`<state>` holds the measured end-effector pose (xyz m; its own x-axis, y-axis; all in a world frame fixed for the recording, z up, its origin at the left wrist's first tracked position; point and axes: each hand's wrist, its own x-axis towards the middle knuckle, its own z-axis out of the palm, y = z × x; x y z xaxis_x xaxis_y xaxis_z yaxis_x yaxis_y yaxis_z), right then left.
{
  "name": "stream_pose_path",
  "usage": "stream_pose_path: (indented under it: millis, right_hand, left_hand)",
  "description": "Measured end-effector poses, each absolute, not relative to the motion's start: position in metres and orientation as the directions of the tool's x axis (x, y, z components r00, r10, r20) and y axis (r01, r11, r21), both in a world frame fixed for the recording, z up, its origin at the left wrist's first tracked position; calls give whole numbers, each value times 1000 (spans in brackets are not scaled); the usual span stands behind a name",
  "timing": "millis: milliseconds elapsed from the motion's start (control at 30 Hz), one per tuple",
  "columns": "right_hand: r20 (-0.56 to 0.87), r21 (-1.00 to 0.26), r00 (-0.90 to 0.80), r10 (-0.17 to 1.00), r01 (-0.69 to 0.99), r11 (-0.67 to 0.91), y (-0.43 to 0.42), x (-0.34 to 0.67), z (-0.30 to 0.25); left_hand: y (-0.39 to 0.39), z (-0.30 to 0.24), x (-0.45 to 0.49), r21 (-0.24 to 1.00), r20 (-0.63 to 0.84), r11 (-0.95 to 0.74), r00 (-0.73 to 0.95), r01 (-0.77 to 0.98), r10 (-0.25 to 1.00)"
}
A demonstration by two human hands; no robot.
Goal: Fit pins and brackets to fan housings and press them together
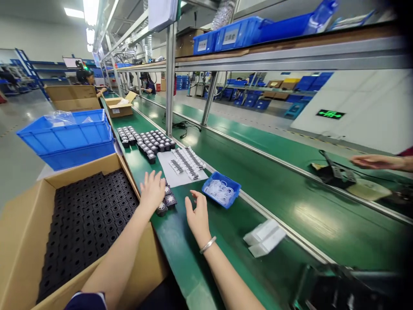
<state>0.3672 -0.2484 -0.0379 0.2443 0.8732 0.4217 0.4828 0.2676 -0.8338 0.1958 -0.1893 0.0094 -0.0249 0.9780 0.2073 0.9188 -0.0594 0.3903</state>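
My left hand [152, 190] is spread over the near edge of a small group of black square parts with white fan-like centres [170, 199], partly covering them; whether it touches them I cannot tell. My right hand [197, 214] hovers over the green bench, its thumb and curved fingers apart and nothing between them. Beside it is a small blue tray [235, 189] of clear, ring-like pieces [221, 191]. Beyond my hands, small white-and-dark parts [187, 162] lie in rows on a white sheet [165, 165]. More black parts with white centres [156, 141] stand in rows further back.
An open carton [19, 241] at my left holds rows of black parts [90, 211]. Stacked blue crates [69, 133] stand behind it. White blocks [265, 237] lie on the right side of the bench [206, 269]. A metal post [170, 86] rises mid-bench. Another person's hand [376, 162] is across it.
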Motion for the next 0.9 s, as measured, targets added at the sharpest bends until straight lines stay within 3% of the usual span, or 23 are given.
stream_pose_path:
  millis: [233,400,633,900]
  right_hand:
    - [400,-601,-63,915,736,313,-272,332,-9]
    - [357,-467,-98,929,843,269,-256,291,-12]
    - [379,-379,-98,920,891,250,-251,308,-35]
    - [509,-179,-221,832,918,353,-335,408,-54]
  left_hand:
    - [-169,28,117,421,188,-383,334,822,924]
    - [-143,14,120,431,168,-520,501,737,849]
    - [-163,-13,156,516,195,-574,566,636,801]
    - [-251,-20,232,616,174,-555,591,559,788]
